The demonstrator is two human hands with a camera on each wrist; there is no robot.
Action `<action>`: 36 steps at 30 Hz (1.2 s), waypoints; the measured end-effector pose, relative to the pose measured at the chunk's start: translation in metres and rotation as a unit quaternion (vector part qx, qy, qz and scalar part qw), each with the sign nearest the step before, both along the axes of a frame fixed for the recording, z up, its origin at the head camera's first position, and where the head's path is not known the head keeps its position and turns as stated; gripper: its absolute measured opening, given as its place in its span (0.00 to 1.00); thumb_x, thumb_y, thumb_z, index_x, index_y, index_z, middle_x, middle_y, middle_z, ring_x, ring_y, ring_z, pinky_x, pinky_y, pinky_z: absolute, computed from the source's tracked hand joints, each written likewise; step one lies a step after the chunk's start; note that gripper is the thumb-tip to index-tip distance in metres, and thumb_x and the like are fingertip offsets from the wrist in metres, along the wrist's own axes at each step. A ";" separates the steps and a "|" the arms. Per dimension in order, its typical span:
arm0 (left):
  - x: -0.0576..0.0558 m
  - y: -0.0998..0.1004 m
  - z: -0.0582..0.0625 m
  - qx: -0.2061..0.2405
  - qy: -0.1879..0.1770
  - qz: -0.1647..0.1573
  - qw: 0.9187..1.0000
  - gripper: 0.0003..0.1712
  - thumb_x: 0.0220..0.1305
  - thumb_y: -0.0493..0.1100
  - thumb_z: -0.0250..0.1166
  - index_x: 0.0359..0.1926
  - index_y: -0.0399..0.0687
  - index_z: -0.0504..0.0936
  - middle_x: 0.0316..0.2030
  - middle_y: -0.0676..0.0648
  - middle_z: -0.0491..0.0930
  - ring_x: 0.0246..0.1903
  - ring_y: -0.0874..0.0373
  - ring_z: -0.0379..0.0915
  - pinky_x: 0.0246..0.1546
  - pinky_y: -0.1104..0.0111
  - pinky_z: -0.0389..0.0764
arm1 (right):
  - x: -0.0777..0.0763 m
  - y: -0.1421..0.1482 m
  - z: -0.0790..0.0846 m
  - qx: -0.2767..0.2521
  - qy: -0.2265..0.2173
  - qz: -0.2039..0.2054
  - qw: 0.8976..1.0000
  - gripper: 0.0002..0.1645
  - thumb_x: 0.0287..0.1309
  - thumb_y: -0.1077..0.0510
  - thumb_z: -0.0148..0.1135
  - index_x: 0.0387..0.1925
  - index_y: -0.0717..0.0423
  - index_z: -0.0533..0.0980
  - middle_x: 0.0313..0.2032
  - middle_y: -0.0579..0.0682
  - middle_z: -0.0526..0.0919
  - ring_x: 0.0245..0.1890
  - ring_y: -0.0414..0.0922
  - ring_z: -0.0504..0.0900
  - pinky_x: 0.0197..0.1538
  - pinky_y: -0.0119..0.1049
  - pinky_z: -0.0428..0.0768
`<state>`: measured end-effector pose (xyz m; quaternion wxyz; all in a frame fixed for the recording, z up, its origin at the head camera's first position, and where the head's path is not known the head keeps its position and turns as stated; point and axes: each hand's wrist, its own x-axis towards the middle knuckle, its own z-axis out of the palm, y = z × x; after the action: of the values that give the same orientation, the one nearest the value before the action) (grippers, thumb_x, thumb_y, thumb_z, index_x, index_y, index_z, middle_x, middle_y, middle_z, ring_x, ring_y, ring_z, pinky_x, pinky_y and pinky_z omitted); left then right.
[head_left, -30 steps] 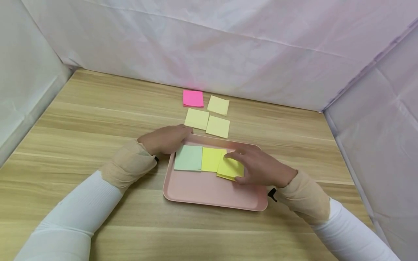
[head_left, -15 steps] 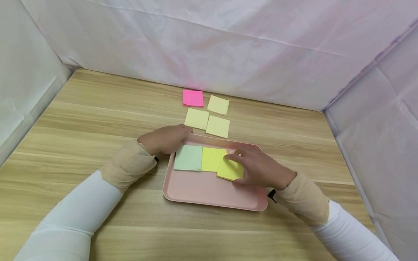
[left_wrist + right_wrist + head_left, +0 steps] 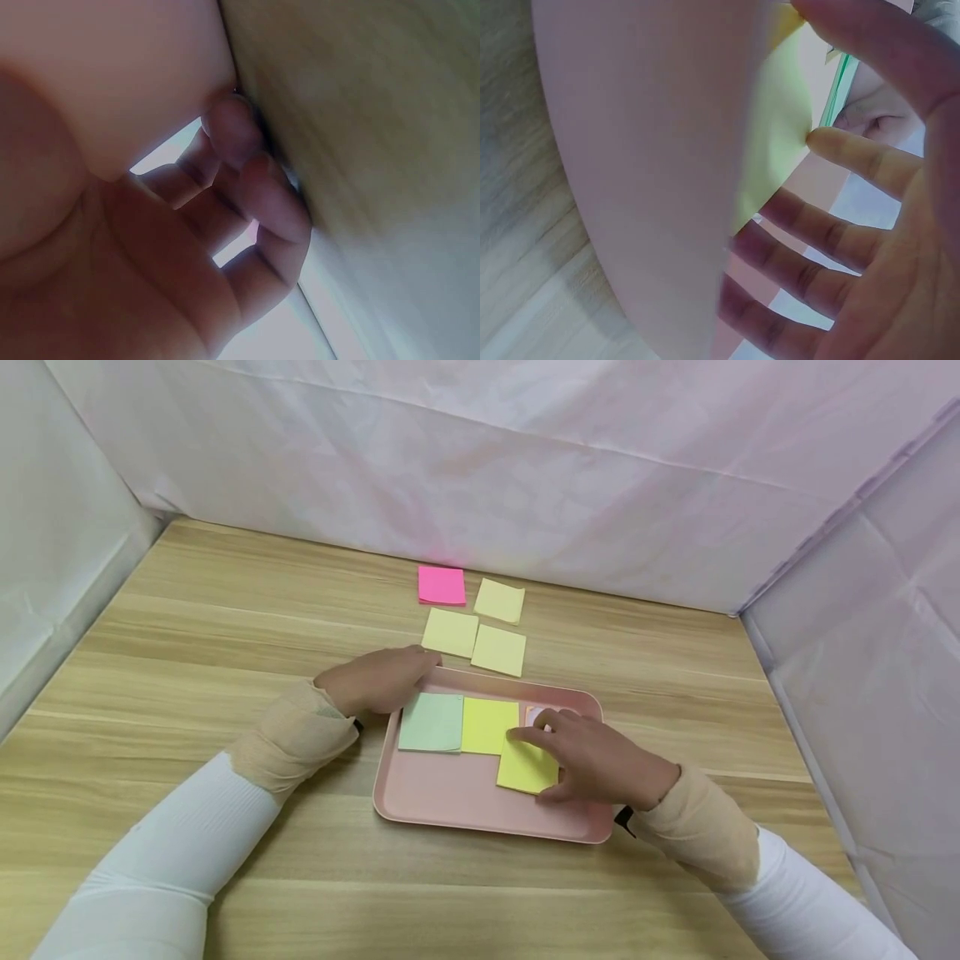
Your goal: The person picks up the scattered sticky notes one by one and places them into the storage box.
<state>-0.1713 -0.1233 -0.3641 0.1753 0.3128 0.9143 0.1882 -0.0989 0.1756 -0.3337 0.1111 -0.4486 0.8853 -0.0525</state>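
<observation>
My left hand (image 3: 382,681) grips the far left corner of a pink tray (image 3: 465,802); in the left wrist view its fingers (image 3: 274,202) curl round the tray's edge. With thumb and fingers my right hand (image 3: 600,756) holds a bright yellow sticky note pad (image 3: 525,768) by opposite edges, low over the tray's right half. A second yellow pad (image 3: 487,727) lies left of it, beside a pale green pad (image 3: 431,722). Partly hidden behind my right fingers is a small patch of white and orange (image 3: 532,716) in the tray.
Beyond the tray on the wooden table (image 3: 225,602) lie a pink sticky note pad (image 3: 442,585) and three pale yellow pads (image 3: 498,602), the nearest close to the tray's far rim. White cloth walls (image 3: 480,468) stand at the back and both sides.
My right hand has drawn the yellow sticky note pad slightly toward me, off the second yellow pad's side, uncovering the white and orange patch. My left hand stays at the tray corner.
</observation>
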 end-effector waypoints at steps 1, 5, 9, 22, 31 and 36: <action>0.000 0.000 0.000 0.001 -0.001 0.001 1.000 0.13 0.65 0.31 0.45 0.46 0.44 0.72 0.42 0.43 0.75 0.40 0.51 0.70 0.46 0.54 0.75 | 0.001 0.000 0.000 0.000 0.003 0.001 1.000 0.46 0.30 0.41 0.76 0.56 0.49 0.73 0.37 0.46 0.74 0.29 0.40 0.67 0.35 0.35 0.75; 0.000 0.000 0.000 -0.001 0.000 0.001 1.000 0.14 0.64 0.31 0.45 0.47 0.44 0.72 0.42 0.43 0.75 0.41 0.51 0.70 0.46 0.54 0.75 | 0.004 -0.001 -0.001 -0.004 0.013 0.010 1.000 0.47 0.29 0.39 0.76 0.56 0.48 0.73 0.37 0.46 0.75 0.29 0.40 0.69 0.35 0.36 0.75; -0.001 0.000 0.000 -0.004 -0.001 0.000 1.000 0.14 0.64 0.31 0.45 0.48 0.44 0.72 0.42 0.43 0.74 0.41 0.51 0.69 0.46 0.54 0.75 | 0.008 -0.003 -0.001 -0.009 0.021 0.025 0.999 0.44 0.34 0.38 0.74 0.56 0.48 0.73 0.38 0.47 0.77 0.32 0.41 0.71 0.38 0.39 0.76; -0.002 0.001 -0.001 -0.006 -0.005 0.000 1.000 0.15 0.63 0.31 0.45 0.49 0.43 0.72 0.43 0.43 0.74 0.42 0.52 0.69 0.48 0.54 0.75 | 0.015 -0.011 -0.001 0.007 0.069 0.078 0.995 0.33 0.46 0.69 0.61 0.57 0.46 0.74 0.31 0.50 0.78 0.27 0.44 0.71 0.28 0.36 0.77; -0.003 0.000 -0.004 -0.006 -0.005 0.003 1.000 0.16 0.65 0.32 0.46 0.51 0.44 0.71 0.44 0.44 0.75 0.43 0.52 0.69 0.49 0.54 0.74 | 0.019 -0.014 -0.001 0.000 0.058 0.077 0.995 0.30 0.47 0.74 0.52 0.49 0.46 0.79 0.32 0.51 0.77 0.26 0.44 0.72 0.26 0.33 0.76; -0.003 -0.001 -0.004 -0.004 -0.007 0.002 1.000 0.16 0.65 0.32 0.46 0.51 0.43 0.71 0.45 0.43 0.75 0.44 0.52 0.69 0.50 0.53 0.74 | 0.020 -0.015 -0.001 0.004 0.058 0.072 0.996 0.26 0.48 0.72 0.56 0.46 0.45 0.80 0.34 0.52 0.78 0.28 0.44 0.73 0.27 0.34 0.77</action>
<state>-0.1740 -0.1239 -0.3679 0.1822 0.3086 0.9147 0.1868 -0.0789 0.1609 -0.3350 0.0652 -0.5130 0.8558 -0.0148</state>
